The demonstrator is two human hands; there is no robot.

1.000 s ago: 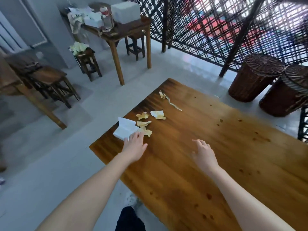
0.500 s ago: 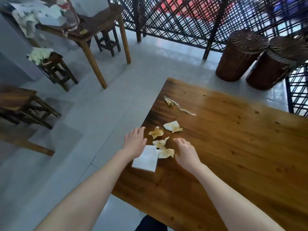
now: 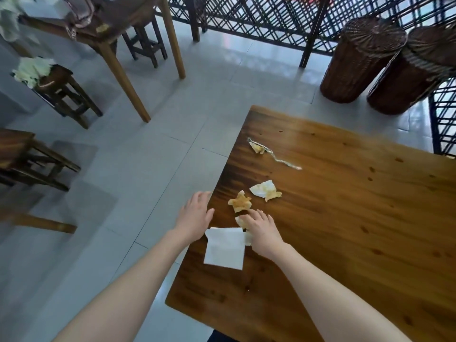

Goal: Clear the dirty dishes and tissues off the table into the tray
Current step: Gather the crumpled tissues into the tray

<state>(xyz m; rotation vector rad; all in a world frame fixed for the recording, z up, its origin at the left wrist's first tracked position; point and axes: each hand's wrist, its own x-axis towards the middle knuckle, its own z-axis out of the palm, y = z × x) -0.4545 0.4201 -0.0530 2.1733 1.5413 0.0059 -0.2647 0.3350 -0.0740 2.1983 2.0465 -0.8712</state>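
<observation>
Nearest: flat white paper napkin [image 3: 224,248], just beside the edge of the brown wooden worktop [image 3: 345,243]. At its left corner, left grip [image 3: 195,215], fingers straight, empty. At its right corner, right grip [image 3: 262,230], fingers spread on an orange-stained crumpled tissue [image 3: 239,221], pressing, not pinching. Beyond the napkin, a second stained tissue [image 3: 239,204], a third stained tissue [image 3: 265,191], then a twisted paper strip [image 3: 257,147]. No tray in view. Likely risk: sweeping scraps over the edge onto the grey tiled floor [image 3: 148,169], or smearing grease on the wood.

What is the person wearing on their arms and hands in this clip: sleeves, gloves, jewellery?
Nothing worn shows. The left hand and right hand have no gloves, rings or watch; the left forearm and right forearm are uncovered down to the frame edge, no sleeves.
</observation>
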